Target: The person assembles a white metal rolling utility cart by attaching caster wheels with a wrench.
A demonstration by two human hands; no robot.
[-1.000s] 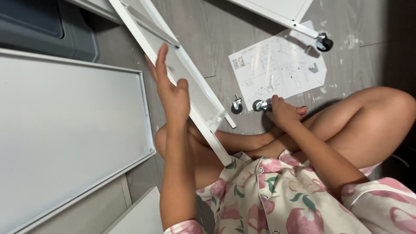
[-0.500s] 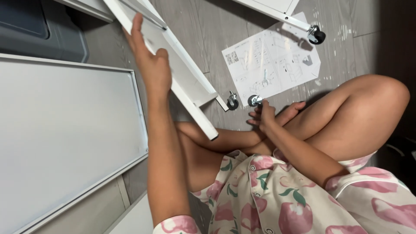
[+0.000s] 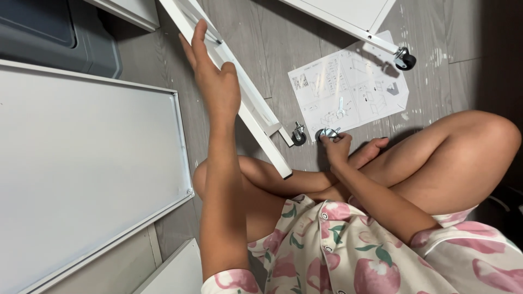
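My left hand (image 3: 213, 80) grips a long white metal frame piece (image 3: 257, 121) that slants from the top of the view down to my knee. My right hand (image 3: 339, 147) pinches a small caster wheel (image 3: 327, 133) by its metal stem, just off the floor at the lower edge of an instruction sheet (image 3: 348, 87). A second loose caster (image 3: 298, 134) lies on the floor left of it, beside the end of the frame. I sit cross-legged on the grey floor.
A large white panel (image 3: 87, 174) lies at my left. Above it sits a dark grey bin (image 3: 49, 32). Another white frame part with a fitted caster (image 3: 405, 59) lies at the top right. A small wrench (image 3: 340, 105) rests on the sheet.
My left hand has tilted and shifted the white frame piece about while keeping hold of it. My right hand has closed on the caster at the sheet's edge and lifted it slightly.
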